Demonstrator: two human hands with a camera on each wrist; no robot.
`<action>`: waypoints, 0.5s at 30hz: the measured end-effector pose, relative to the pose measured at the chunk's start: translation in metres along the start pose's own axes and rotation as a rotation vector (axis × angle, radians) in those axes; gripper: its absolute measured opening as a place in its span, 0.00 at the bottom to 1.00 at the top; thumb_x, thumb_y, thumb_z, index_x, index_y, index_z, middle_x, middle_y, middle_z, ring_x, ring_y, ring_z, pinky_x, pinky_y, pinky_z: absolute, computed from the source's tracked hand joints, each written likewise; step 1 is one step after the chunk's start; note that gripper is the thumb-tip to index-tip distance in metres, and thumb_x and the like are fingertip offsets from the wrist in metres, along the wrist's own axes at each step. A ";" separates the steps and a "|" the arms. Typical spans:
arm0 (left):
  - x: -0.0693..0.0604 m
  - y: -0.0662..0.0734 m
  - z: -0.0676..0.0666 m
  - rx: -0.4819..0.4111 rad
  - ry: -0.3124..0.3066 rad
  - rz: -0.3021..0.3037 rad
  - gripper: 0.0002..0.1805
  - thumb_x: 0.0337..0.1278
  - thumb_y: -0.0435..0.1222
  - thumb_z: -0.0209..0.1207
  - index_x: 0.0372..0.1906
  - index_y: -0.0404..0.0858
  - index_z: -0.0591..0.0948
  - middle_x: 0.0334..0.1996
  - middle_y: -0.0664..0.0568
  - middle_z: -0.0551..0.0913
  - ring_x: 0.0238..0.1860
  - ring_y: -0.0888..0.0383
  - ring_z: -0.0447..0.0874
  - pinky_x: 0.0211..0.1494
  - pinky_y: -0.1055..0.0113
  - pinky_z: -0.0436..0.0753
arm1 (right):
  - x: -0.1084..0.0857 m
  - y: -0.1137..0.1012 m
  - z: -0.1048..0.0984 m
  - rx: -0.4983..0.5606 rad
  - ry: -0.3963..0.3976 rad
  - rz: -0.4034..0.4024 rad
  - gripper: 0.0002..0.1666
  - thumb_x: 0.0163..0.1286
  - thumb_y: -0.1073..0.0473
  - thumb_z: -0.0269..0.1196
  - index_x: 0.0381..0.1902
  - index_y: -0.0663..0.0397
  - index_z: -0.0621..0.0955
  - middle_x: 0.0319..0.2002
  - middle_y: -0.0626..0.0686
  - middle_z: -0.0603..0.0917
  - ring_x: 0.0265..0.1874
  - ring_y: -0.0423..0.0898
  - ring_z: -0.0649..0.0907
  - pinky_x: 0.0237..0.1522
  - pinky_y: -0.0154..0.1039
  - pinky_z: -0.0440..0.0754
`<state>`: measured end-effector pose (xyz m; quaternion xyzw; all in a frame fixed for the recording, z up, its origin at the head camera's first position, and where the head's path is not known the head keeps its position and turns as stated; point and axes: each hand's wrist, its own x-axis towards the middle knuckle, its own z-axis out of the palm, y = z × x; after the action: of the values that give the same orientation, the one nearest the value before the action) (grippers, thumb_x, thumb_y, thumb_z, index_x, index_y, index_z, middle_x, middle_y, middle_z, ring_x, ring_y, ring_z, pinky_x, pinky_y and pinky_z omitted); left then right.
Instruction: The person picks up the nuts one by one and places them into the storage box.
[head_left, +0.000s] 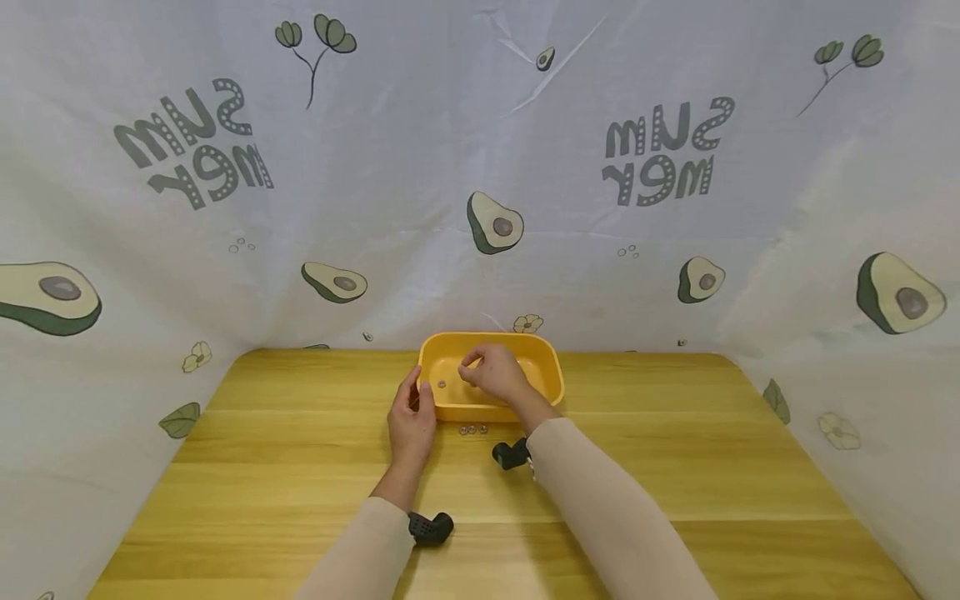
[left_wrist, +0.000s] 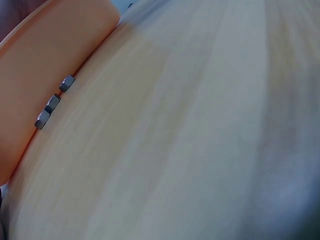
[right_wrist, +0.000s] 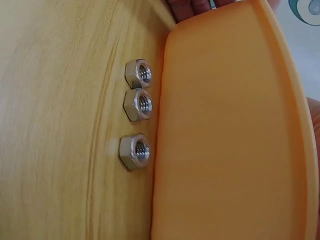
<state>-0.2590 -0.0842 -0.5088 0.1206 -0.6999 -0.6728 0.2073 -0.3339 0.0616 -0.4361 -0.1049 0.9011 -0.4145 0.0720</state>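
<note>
Nearest to us, two pale sleeves [head_left: 358,554] reach forward over the wooden table [head_left: 750,483], with a dark wrist-worn device [head_left: 431,529] at the left wrist and another dark device [head_left: 512,454] at the right. Past them, three metal nuts [right_wrist: 137,105] sit on the tabletop in a short row along the front wall of a plastic tray [head_left: 480,412], which we see as yellow from the head and more orange from the wrists. Two of the nuts are close together and the third, toward the right, is set slightly apart.

At the tray's left end we see the left hand [head_left: 411,425], its thumb and fingers spread apart and relaxed, resting against the tray near the front corner. The right hand [head_left: 497,372] comes in across the front rim and is over the inside of the tray, thumb and forefinger bent toward each other; we cannot tell whether anything is between their tips. Just left of those fingertips, a single nut [head_left: 442,384] lies on the tray floor. Behind the far table edge we find a whitish cloth [head_left: 420,150] printed with avocados, flowers and mirrored lettering.
</note>
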 end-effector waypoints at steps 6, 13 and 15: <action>0.001 0.002 0.000 0.015 0.010 0.006 0.22 0.75 0.41 0.55 0.69 0.46 0.77 0.70 0.44 0.76 0.70 0.45 0.76 0.71 0.49 0.78 | 0.005 0.002 0.007 -0.018 -0.029 0.037 0.07 0.68 0.53 0.69 0.39 0.50 0.86 0.28 0.50 0.86 0.23 0.44 0.78 0.26 0.33 0.75; -0.001 0.004 0.001 0.030 0.024 0.001 0.21 0.75 0.41 0.56 0.69 0.47 0.78 0.70 0.43 0.77 0.69 0.44 0.77 0.70 0.48 0.78 | 0.006 0.001 0.009 -0.011 -0.045 0.065 0.06 0.68 0.55 0.69 0.38 0.51 0.86 0.29 0.51 0.85 0.26 0.45 0.79 0.28 0.33 0.75; -0.001 0.003 0.001 0.029 0.027 0.000 0.21 0.75 0.40 0.56 0.69 0.46 0.78 0.70 0.43 0.77 0.69 0.44 0.77 0.70 0.48 0.78 | 0.006 0.002 0.009 -0.009 -0.045 0.076 0.06 0.68 0.55 0.69 0.38 0.50 0.86 0.29 0.51 0.85 0.25 0.45 0.78 0.28 0.34 0.75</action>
<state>-0.2586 -0.0823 -0.5055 0.1326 -0.7067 -0.6608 0.2150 -0.3378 0.0547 -0.4432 -0.0803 0.9045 -0.4048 0.1077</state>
